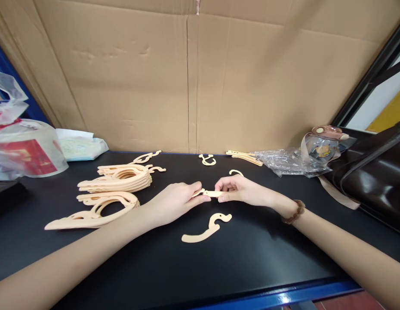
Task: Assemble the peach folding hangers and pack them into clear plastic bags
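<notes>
Just past the middle of the table, my left hand (182, 199) pinches a thin beige plastic hanger piece (198, 193), mostly covered by the fingers. Facing it, my right hand (240, 190) has thumb and fingers closed on another beige hanger piece (213, 194). The two pieces meet end to end between my hands; whether they are joined, I cannot tell. Nearer to me lies a loose curved hanger hook (200, 236). A second curved piece (236, 172) shows partly behind my right hand. Left of my left hand are stacked hanger parts (116, 186) and another group of them (74, 223).
At the back lie a hook piece (207, 160) and several long hanger arms (244, 157) beside clear plastic wrapping (280, 161). A dark bag (374, 172) stands at right. A plastic bag (26, 146) and a tissue pack (80, 145) sit at left. Cardboard (138, 77) walls the back.
</notes>
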A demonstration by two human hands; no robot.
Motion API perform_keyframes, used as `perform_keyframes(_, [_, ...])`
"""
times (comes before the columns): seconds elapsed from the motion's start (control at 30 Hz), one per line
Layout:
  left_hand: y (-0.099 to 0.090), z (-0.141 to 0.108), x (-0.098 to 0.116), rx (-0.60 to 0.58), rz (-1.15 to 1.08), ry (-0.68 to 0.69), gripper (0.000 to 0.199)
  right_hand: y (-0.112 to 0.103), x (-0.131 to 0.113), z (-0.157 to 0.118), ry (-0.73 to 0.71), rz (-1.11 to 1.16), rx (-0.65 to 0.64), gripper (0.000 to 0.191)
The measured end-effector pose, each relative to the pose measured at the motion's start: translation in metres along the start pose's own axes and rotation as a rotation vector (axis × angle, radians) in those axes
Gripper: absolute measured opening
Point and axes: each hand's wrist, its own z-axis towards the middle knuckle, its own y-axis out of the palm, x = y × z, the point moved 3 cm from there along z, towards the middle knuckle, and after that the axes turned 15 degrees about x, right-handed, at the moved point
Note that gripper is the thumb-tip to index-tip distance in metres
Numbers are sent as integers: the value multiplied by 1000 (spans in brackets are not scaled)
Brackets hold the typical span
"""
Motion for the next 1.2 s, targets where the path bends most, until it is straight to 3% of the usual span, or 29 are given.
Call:
perform_keyframes(0.67, [-5, -6, 13, 27, 340, 199, 39, 9, -4, -3, 12, 107, 34, 19])
perform_keyframes(1.0, [-11, -5, 23, 16, 436, 269, 39, 4, -10, -4, -1, 186, 47, 21])
perform_keyframes(1.2, [-9, -7, 20, 15, 430, 313, 41, 5, -13, -6, -17, 124, 56, 20])
